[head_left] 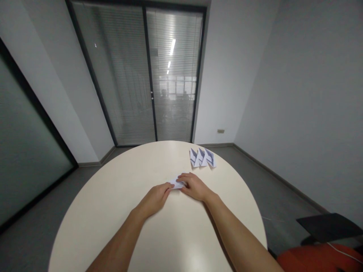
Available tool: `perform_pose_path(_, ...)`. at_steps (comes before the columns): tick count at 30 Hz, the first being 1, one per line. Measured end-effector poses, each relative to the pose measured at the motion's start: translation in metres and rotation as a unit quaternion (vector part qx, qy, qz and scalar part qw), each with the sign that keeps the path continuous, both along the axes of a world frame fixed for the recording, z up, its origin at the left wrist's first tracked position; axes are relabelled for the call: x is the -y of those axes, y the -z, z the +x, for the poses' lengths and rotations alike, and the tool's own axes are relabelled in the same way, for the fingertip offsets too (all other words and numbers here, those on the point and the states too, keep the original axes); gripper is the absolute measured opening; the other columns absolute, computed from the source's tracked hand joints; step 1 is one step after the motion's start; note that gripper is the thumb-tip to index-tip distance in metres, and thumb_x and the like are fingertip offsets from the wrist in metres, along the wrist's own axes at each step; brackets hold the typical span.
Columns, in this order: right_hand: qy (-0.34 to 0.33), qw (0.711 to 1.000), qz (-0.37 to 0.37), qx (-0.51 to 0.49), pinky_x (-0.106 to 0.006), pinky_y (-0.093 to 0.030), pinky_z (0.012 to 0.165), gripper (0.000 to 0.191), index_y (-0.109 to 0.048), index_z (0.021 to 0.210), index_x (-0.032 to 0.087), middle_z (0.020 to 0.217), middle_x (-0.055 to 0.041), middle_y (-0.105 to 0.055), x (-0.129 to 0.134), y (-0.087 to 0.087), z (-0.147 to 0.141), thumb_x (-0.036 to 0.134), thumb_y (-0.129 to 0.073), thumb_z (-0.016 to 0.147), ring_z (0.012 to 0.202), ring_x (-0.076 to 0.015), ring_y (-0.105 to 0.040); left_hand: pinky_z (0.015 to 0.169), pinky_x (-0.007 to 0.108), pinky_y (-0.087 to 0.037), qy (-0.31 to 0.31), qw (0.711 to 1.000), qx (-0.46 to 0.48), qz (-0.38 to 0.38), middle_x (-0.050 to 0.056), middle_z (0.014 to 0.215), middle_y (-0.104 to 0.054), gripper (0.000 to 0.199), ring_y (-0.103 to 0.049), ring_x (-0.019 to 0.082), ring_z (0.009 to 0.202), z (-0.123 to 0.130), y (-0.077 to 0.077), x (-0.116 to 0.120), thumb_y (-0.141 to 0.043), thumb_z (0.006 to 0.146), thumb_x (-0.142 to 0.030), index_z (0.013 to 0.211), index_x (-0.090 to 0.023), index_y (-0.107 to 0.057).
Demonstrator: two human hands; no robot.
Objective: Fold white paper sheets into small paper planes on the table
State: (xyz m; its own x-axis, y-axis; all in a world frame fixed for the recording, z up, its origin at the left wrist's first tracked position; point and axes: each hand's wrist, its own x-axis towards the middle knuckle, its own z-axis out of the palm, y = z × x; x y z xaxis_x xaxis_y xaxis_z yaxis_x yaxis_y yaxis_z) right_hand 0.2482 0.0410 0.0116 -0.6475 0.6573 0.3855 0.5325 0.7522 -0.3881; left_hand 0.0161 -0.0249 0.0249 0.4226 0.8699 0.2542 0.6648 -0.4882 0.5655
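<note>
Head view shows the person's left hand (157, 197) pinching one end of a paper (176, 184) between thumb and fingers, while the right hand (196, 187) grasps its other end with bent fingers. Over the table (110, 211), it sits near three folded pieces (201, 157).

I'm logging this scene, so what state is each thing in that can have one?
White paper: held, creases too small to tell
Left hand: pinching its left end
Right hand: touching its right part, grip unclear
Three paper pieces: folded, lined up
Blinds: lowered
</note>
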Motion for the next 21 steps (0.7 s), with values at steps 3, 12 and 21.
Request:
perform_pose_path(3, 0.028, 1.000, 0.000, 0.007, -0.040, -0.040, 0.104, 0.025, -0.073, 0.112, 0.022, 0.115, -0.0083, -0.074, -0.001, 0.001, 0.002, 0.020, -0.063, 0.090, 0.109, -0.0235, -0.066, 0.093, 0.029, -0.050, -0.003, 0.999, 0.039, -0.010, 0.005, 0.117, -0.074, 0.030, -0.068, 0.020, 0.107, 0.000, 0.000, 0.000, -0.040, 0.103, -0.029, 0.116, -0.023, -0.066)
perform_pose_path(12, 0.078, 0.997, 0.005, 0.019, -0.033, -0.040, 0.094, 0.025, -0.074, 0.098, 0.020, 0.098, -0.0058, -0.076, 0.002, -0.012, 0.002, 0.034, -0.054, 0.101, 0.094, -0.0197, -0.067, 0.082, 0.027, -0.047, -0.083, 0.994, 0.066, 0.017, 0.003, 0.100, -0.074, 0.017, -0.067, 0.019, 0.091, -0.003, 0.001, -0.004, -0.054, 0.095, -0.027, 0.103, -0.023, -0.068)
perform_pose_path(21, 0.130, 0.991, -0.005, 0.009, -0.030, -0.043, 0.089, 0.023, -0.072, 0.104, 0.019, 0.101, -0.0072, -0.075, 0.003, -0.015, 0.001, 0.032, -0.054, 0.100, 0.096, -0.0208, -0.067, 0.078, 0.027, -0.047, -0.199, 0.978, 0.050, 0.032, 0.003, 0.100, -0.075, 0.016, -0.069, 0.019, 0.090, -0.008, 0.006, -0.011, -0.054, 0.095, -0.028, 0.102, -0.023, -0.068)
